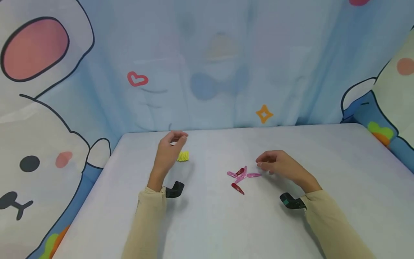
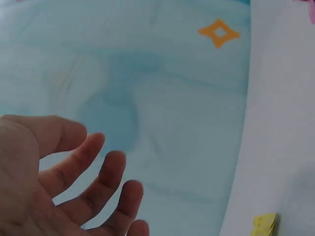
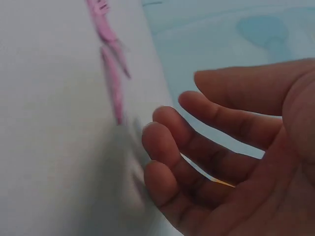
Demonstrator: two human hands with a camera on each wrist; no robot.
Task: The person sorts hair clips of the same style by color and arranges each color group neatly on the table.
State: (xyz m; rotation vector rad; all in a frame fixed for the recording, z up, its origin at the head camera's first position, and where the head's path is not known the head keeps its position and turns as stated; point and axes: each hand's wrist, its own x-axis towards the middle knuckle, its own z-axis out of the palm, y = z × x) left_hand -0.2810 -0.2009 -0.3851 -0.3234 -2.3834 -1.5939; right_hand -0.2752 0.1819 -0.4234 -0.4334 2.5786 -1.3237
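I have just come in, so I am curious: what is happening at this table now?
A person's left hand and right hand hang empty over a white table. The left is near a small yellow item, too unclear to name; the right is beside a loose group of pink clips and red clips. Neither hand holds anything at this moment.

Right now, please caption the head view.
Left hand near a ribbed yellow item, right hand near pink and red snap hair clips.
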